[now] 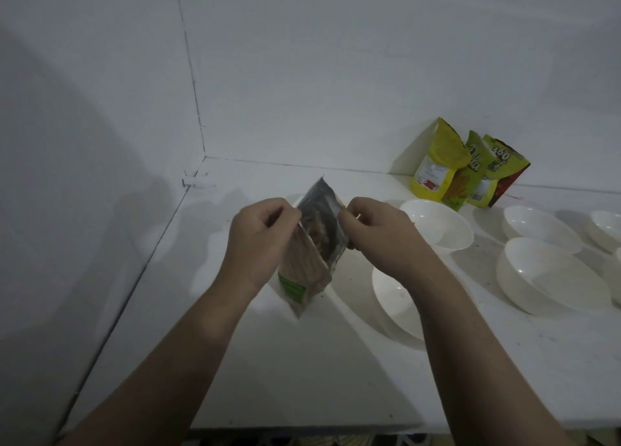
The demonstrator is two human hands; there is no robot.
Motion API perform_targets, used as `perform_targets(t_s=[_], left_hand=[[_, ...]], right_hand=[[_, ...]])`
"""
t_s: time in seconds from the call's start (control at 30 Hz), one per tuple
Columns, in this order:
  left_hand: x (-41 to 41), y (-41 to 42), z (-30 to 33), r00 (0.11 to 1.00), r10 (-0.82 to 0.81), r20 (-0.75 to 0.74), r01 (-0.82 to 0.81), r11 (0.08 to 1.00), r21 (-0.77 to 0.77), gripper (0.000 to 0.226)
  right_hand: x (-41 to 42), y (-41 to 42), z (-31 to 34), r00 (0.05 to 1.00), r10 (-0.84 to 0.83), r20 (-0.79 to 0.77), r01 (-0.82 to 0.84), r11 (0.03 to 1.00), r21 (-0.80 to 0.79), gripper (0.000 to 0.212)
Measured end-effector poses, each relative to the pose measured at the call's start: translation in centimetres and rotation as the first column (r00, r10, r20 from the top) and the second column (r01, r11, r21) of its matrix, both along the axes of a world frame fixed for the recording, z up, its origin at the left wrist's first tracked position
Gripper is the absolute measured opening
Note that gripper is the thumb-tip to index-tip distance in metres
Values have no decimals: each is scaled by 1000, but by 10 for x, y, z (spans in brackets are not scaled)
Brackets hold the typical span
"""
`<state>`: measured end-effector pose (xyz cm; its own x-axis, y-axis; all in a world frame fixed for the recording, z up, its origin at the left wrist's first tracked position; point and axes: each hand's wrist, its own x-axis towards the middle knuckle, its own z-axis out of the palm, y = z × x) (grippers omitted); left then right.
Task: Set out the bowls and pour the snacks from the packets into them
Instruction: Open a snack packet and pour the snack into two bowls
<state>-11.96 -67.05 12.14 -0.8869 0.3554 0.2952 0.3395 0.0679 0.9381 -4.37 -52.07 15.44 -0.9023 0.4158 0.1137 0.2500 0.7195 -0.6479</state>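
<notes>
We are pinching the snack packet [314, 244] by its torn mouth: left hand [260, 240] gripping one lip, right hand [376, 234] the other, both sets of fingers closed tight on foil. Long axis is running down and toward us from the fingertips. Nearest empty bowl [391, 298] is lying just below the right wrist; unopened packets [467, 170] are leaning well beyond.

Both forearms are bare up to the bottom edge of view, with no sleeve showing. The left hand [262, 237] and right hand [379, 234] carry no visible rings, watch or gloves.
</notes>
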Motion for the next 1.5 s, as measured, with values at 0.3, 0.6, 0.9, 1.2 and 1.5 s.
perform_targets(t_s=[0.3,0.6,0.9,1.2,1.5], left_hand=[[-31,20,-62,842,219,492,-106,963,-248,37],[-20,17,-76,618,-135,775,60,990,125,25],[-26,25,-78,557,-305,773,-149,878,454,38],[-30,26,-77,548,-274,791,-213,868,449,37],[-38,33,-66,563,-249,788,-245,860,447,36]], right_hand=[[6,-2,4,995,101,-17,-101,995,12,25],[15,-7,17,956,197,-217,-228,965,-132,21],[20,-7,23,963,122,-241,-179,956,-234,25],[29,3,28,982,164,98,-147,977,-157,48],[21,12,34,994,6,-112,-7,1000,-9,31]])
